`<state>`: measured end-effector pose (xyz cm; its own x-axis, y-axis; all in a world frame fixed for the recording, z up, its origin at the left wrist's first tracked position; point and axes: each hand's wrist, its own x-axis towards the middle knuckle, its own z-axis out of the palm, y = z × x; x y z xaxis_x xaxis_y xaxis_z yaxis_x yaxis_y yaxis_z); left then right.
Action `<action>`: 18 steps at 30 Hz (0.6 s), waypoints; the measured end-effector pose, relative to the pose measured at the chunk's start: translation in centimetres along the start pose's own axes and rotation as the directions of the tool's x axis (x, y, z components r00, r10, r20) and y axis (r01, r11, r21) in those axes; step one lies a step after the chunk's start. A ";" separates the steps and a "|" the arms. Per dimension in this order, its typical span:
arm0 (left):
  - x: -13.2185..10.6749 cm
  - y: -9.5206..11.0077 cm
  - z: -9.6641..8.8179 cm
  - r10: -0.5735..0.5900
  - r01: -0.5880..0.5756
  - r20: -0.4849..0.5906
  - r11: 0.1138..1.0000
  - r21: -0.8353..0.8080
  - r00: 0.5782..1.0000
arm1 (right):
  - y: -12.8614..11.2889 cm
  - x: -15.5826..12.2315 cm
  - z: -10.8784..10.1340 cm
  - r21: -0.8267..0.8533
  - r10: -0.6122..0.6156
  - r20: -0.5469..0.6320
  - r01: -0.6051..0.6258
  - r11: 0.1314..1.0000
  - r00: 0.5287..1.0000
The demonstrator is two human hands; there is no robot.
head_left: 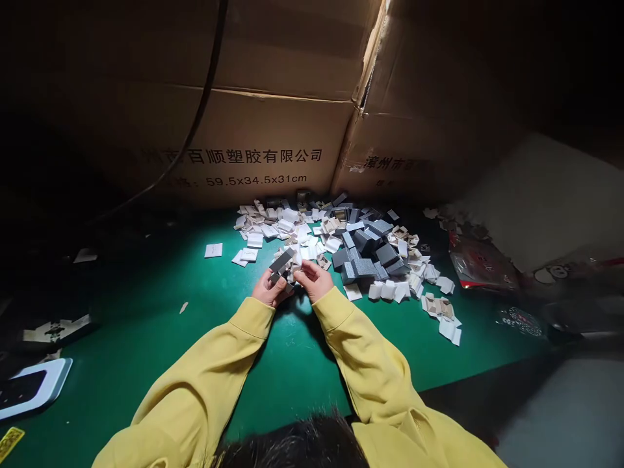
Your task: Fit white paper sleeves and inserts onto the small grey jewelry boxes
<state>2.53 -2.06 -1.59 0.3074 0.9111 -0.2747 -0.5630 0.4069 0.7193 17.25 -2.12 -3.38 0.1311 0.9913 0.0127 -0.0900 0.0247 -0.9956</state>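
Observation:
My left hand (pixel 271 287) is closed around a small dark grey box (pixel 282 261), which is tilted over the green table (pixel 209 351). Close beside it, my right hand (pixel 313 279) has its fingers pinched at a small pale piece (pixel 296 257) by the box's right side; that piece looks like folded white card. Just beyond my hands lies a heap of folded white card pieces (pixel 287 224). To the right of them is a pile of dark grey small boxes (pixel 365 250). The inside of the held box is hidden.
Large cardboard cartons (pixel 273 130) stand along the back, with a dark cable (pixel 209 71) hanging before them. A white-framed device (pixel 53 383) and a yellow label (pixel 10 442) lie at left. Clear plastic bags (pixel 480 260) lie at right.

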 end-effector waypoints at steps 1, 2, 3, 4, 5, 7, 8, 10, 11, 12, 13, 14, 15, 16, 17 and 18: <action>0.0 -0.1 0.0 0.009 -0.009 0.002 1.000 0.006 1.000 | 0.1 0.0 0.1 -0.002 -0.014 0.008 0.014 1.000 1.000; 0.0 -0.2 -0.1 0.014 -0.014 0.004 1.000 0.016 1.000 | 0.2 -0.1 0.2 -0.010 -0.023 0.016 0.023 1.000 1.000; 0.1 -0.3 -0.1 0.016 -0.016 0.006 0.999 0.028 1.000 | 0.2 -0.1 0.2 -0.025 -0.024 0.021 0.025 0.999 0.999; 0.1 -0.3 -0.2 0.017 -0.017 0.007 0.999 0.040 1.000 | 0.2 -0.2 0.2 -0.044 -0.020 0.026 0.021 0.999 0.999; 0.2 -0.4 -0.3 0.019 -0.019 0.006 0.999 0.051 1.000 | 0.1 -0.2 0.2 -0.064 -0.013 0.028 0.015 0.998 1.000; 0.3 -0.6 -0.4 0.040 -0.040 0.001 0.997 0.061 0.999 | -0.3 -0.4 0.2 -0.097 -0.003 0.021 0.005 0.995 1.000; 0.3 -0.6 -0.4 0.054 -0.054 -0.001 0.997 0.061 0.999 | -0.6 -0.5 0.2 -0.109 0.000 0.011 0.001 0.994 1.000; 0.4 -0.8 -0.4 0.078 -0.077 0.000 0.995 0.062 0.997 | -1.1 -0.8 0.4 -0.123 0.001 -0.008 -0.002 0.992 1.000; 0.4 -0.8 -0.4 0.081 -0.081 0.001 0.995 0.065 0.997 | -1.4 -1.0 0.5 -0.125 -0.002 -0.020 0.000 0.992 1.000; 0.5 -0.9 -0.4 0.079 -0.079 0.001 0.994 0.070 0.997 | -1.6 -1.1 0.6 -0.128 -0.005 -0.030 0.001 0.992 1.000; 0.4 -0.9 -0.3 0.077 -0.076 -0.001 0.994 0.075 0.997 | -1.9 -1.3 0.7 -0.133 -0.009 -0.038 0.004 0.991 0.999; 0.4 -0.9 -0.3 0.076 -0.076 -0.004 0.994 0.079 0.997 | -2.1 -1.4 0.8 -0.140 -0.014 -0.043 0.008 0.990 0.999; 0.4 -0.9 -0.2 0.079 -0.078 -0.008 0.994 0.079 0.997 | -2.2 -1.5 0.9 -0.149 -0.020 -0.045 0.013 0.989 0.999; 0.4 -0.8 -0.1 0.082 -0.081 -0.008 0.994 0.076 0.997 | -2.4 -1.5 0.9 -0.160 -0.026 -0.042 0.019 0.987 0.999; 0.3 -0.8 0.0 0.084 -0.083 -0.004 0.994 0.069 0.996 | -2.5 -1.6 0.9 -0.172 -0.034 -0.039 0.027 0.985 0.999; 0.3 -0.8 0.0 0.083 -0.084 0.006 0.995 0.061 0.997 | -2.6 -1.6 0.9 -0.183 -0.042 -0.038 0.034 0.982 0.998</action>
<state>3.10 -2.11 -2.22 0.2641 0.9414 -0.2099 -0.5390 0.3246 0.7773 16.39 -3.70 -0.71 0.1719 0.9838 0.0511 0.0972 0.0347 -0.9947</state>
